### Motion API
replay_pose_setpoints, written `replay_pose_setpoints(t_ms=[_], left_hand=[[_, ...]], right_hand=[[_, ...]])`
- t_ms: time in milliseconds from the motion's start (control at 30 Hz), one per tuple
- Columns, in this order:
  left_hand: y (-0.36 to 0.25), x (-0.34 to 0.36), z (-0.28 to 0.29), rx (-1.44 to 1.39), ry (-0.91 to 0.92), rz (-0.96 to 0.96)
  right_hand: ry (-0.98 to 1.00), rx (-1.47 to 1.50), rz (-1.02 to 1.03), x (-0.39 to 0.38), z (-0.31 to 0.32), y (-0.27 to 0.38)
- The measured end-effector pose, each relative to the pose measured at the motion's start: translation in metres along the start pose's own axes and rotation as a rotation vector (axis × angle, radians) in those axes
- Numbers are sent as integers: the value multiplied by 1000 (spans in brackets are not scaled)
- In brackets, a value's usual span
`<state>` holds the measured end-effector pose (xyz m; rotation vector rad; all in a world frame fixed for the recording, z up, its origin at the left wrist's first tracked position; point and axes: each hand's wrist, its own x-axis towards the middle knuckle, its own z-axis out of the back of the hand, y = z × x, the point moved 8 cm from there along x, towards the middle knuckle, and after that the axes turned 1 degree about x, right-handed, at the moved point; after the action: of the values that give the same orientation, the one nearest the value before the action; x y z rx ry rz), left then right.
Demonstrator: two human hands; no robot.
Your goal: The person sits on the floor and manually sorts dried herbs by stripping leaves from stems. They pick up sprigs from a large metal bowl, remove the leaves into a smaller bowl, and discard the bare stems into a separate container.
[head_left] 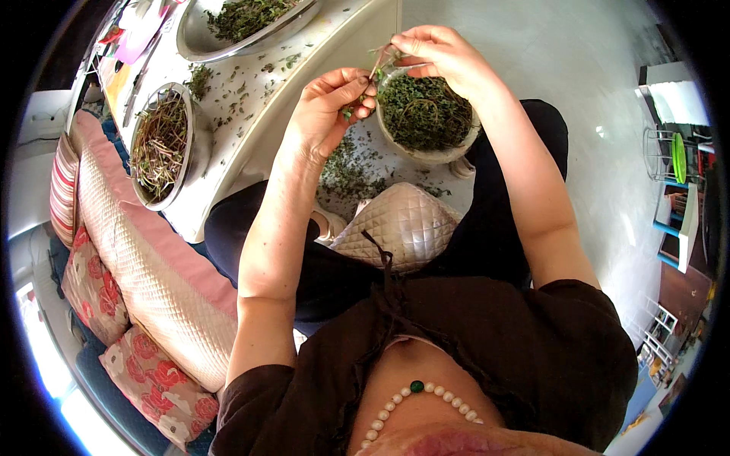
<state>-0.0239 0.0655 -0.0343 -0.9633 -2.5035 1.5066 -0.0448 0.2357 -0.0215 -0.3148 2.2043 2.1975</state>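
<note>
Over the near rim of the table, my left hand pinches a leafy herb sprig between thumb and fingers, with some green leaves showing below the fingers. My right hand has its fingertips closed on the upper end of the same thin, reddish stem. Just below and to the right of the hands stands a pale bucket filled with a heap of green leafy herbs. Loose green leaves lie scattered on the floor between my feet, left of the bucket.
On the white table, an oval basin holds bare stems. A larger metal basin with leafy herbs sits at the far end. Leaf scraps dot the tabletop. A quilted sofa with flowered cushions runs along the left.
</note>
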Motion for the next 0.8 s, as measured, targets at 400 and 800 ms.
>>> replay_pose_setpoints(t_ms=[400,800], left_hand=[[1,0,2,-84,-2,20],[3,-4,-10,-216,155,28]], right_hand=[[154,58,-119,-1,-23,-10],[221,418,4,3,-22,-2]])
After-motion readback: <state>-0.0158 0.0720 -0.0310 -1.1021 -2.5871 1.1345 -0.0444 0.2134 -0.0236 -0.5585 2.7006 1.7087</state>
